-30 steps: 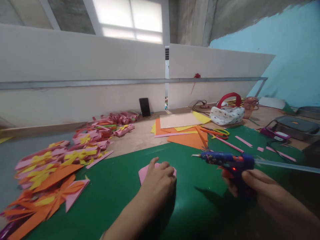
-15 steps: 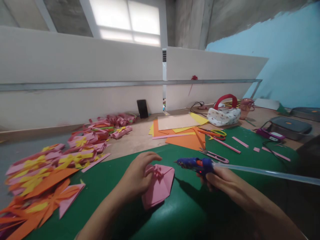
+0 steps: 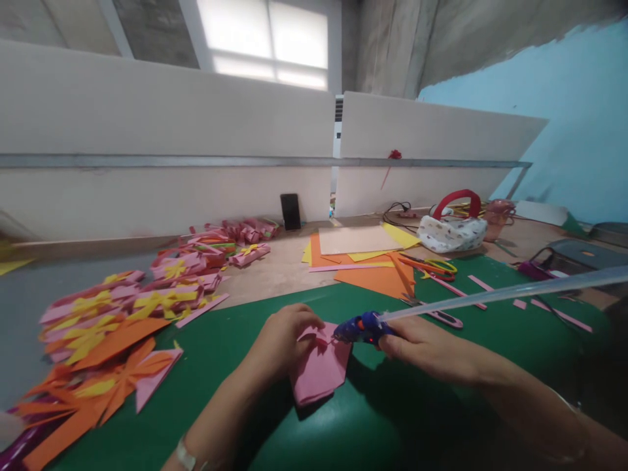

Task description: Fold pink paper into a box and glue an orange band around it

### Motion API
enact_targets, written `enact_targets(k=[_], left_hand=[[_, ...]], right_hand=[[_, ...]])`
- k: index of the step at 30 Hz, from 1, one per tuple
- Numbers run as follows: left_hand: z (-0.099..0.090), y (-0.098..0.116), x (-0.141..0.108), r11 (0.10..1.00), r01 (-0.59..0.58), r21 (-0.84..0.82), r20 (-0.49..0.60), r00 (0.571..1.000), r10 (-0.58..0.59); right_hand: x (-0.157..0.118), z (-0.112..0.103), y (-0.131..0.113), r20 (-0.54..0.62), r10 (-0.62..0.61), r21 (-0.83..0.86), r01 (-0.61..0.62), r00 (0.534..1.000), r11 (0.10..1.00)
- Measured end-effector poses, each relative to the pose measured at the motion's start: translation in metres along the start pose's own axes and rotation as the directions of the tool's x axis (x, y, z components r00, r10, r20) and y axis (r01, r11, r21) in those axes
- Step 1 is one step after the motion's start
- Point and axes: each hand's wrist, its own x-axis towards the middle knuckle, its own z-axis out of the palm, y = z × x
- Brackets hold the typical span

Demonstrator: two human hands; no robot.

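My right hand (image 3: 417, 345) grips a blue hot glue gun (image 3: 362, 328). A long clear glue stick (image 3: 500, 294) runs out of its back toward the right edge, and a small red light glows on its body. The nozzle is down at the upper part of a folded pink paper piece (image 3: 324, 373); whether it touches cannot be made out. My left hand (image 3: 287, 340) holds that piece by its upper left side, thumb and fingers bent around it. The pink paper rests on a green mat (image 3: 235, 373).
Pink, yellow and orange paper crafts (image 3: 118, 314) pile up on the left. Orange sheets (image 3: 366, 280), scissors (image 3: 434, 265) and a cutter knife (image 3: 444, 318) lie ahead. A phone (image 3: 290, 211) leans on the board. Farther right are a white cloth basket (image 3: 451, 232) and paper strips.
My right hand has brought the glue gun left, and its nozzle is now at the pink paper instead of apart from it. My left hand stays at the paper. The view has turned slightly left.
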Motion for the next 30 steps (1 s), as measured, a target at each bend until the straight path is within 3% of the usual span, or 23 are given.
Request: enact_targets(k=[9, 22, 30], left_hand=[[0.004, -0.001, 0.0, 1.0, -0.018, 0.015, 0.009, 1.0, 0.018], [0.004, 0.0, 0.001, 0.999, -0.015, 0.052, 0.01, 1.0, 0.015], [0.003, 0.003, -0.001, 0.998, -0.028, 0.063, 0.008, 1.0, 0.027]], right_hand=[[0.005, 0.003, 0.0, 0.007, 0.011, 0.016, -0.011, 1.0, 1.0], [-0.007, -0.009, 0.009, -0.06, 0.159, -0.017, -0.16, 0.986, 0.987], [-0.009, -0.007, -0.004, -0.12, 0.076, 0.024, -0.074, 0.99, 0.997]])
